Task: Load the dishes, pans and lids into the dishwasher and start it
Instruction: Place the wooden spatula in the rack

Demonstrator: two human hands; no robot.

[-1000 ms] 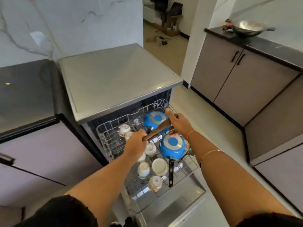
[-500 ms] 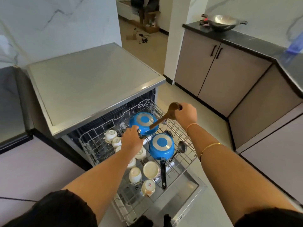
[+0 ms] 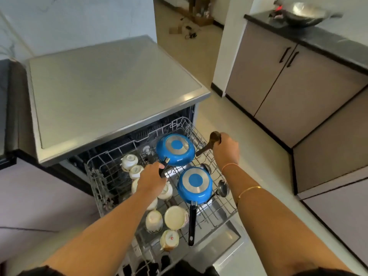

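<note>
- At the bottom edge of the frame, the dishwasher door (image 3: 229, 253) lies open, and the wire rack (image 3: 219, 210) is pulled out above it.
- Pale cups (image 3: 153, 221) crowd the rack's left half. The left forearm crosses over several of them.
- Right of the cups, the near blue pan (image 3: 194, 185) lies bottom-up. Its black handle points straight toward the bottom of the frame.
- A small steel ladle (image 3: 222, 189) sits just beside this pan on the right.
- Behind it, toward the middle of the frame, the far blue pan (image 3: 175, 149) is also bottom-up and slightly tilted. Its short black handle runs down and to the left.
- The left hand (image 3: 152, 179) is curled around that handle, gripping it above the cups.
- The right hand (image 3: 226, 150) is at the rack's right rim, clenched round a wooden spoon (image 3: 215, 137).
- The spoon's bowl sticks up past the thumb. Its shaft slants to the lower left, toward the far pan's rim.
- Further back, the dishwasher's grey top (image 3: 111, 92) fills the frame's middle left.
- At upper right, a steel wok (image 3: 302, 13) sits on a dark counter (image 3: 326, 40) above grey cabinets (image 3: 278, 80).
</note>
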